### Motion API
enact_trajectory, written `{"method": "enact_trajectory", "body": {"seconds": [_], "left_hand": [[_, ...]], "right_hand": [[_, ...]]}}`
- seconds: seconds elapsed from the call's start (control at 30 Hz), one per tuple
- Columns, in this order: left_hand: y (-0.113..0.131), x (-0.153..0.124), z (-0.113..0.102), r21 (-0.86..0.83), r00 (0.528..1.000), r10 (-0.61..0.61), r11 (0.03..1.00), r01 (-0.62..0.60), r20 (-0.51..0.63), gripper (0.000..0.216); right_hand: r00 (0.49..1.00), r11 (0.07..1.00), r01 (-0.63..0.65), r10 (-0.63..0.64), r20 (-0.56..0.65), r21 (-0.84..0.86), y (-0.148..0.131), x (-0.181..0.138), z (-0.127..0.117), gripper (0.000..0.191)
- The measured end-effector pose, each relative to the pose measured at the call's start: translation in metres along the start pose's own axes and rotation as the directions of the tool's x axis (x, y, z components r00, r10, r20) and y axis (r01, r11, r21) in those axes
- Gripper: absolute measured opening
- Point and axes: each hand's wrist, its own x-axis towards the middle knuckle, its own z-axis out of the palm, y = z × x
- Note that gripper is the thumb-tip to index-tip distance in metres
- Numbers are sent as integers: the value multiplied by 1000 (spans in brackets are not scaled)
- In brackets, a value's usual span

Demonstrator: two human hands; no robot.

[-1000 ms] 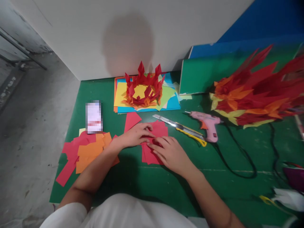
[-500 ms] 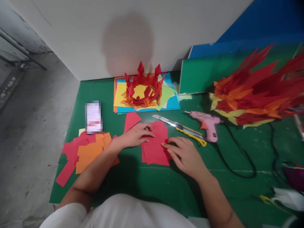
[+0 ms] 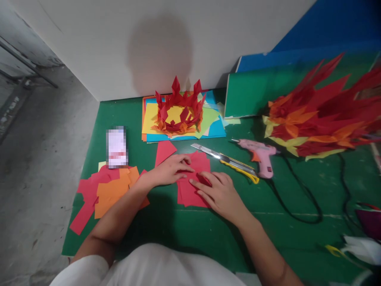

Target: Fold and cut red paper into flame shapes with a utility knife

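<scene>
Several red paper sheets (image 3: 190, 194) lie in a loose stack on the green table in front of me. My left hand (image 3: 170, 170) rests on the stack's left side, fingers spread and pointing right. Over the right part of the stack lies my right hand (image 3: 216, 191), its fingers stretched out toward the left one. Just beyond my left hand is a separate red paper piece (image 3: 164, 151). A utility knife (image 3: 226, 159) with its blade out lies past the stack, and a pink glue gun (image 3: 262, 153) is to its right.
A red paper crown (image 3: 178, 113) stands on coloured sheets (image 3: 150, 119) at the back. On the left are red and orange paper pieces (image 3: 113, 190) and a phone (image 3: 116, 147). A large flame-like paper piece (image 3: 321, 115) stands right; a black cord (image 3: 294, 206) loops below it.
My right hand has slid left from the stack's right edge onto the red sheets, closer to my left hand. The left hand stays in place.
</scene>
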Motion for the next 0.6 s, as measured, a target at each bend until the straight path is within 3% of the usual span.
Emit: {"method": "enact_trajectory", "body": {"seconds": [0.13,0.27,0.47,0.6], "left_hand": [[2,0,-1,26,1000,7,1000,-7,4,24],[9,0,-5,85,999,-15,996,13,32,25],[16,-1,-6,138,997,-43,990,34,57,35],[17,-2,-6,145,998,-49,988,43,42,36]], "right_hand": [[985,993,-116,113,-132,-15,9,1,-7,25],[926,966,-256,236,-295,-32,31,3,-7,27],[924,928,-351,321,-206,-128,48,0,4,47],[880,895,-433,393,-266,-110,47,-7,3,53]]}}
